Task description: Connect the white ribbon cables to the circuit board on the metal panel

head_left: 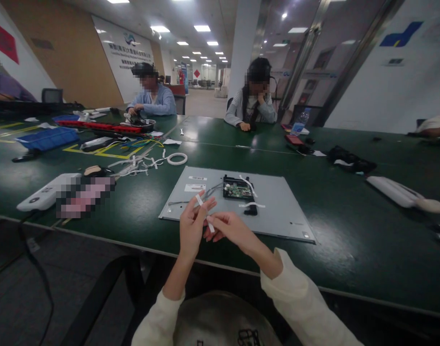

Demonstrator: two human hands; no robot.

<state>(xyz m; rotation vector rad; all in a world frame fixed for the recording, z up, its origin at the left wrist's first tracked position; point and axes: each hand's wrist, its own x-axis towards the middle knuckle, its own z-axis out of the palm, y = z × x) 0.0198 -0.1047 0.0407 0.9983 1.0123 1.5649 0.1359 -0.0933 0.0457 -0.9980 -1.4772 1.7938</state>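
A short white strip, which looks like tape, is pinched between my two hands just above the near edge of a flat grey panel. My left hand is closed on it, and the strip's upper end sticks out past the fingers. From the right, my right hand grips the lower part between thumb and fingers. On the panel lies a green circuit board in a black frame, with white strips across its right side. A small black part sits below it under another strip. Grey cables run left from the board.
A white tape roll lies beyond the panel, beside loose white strips. At left are a blue tray and a white device. Across the table sit two people; a bottle stands at right.
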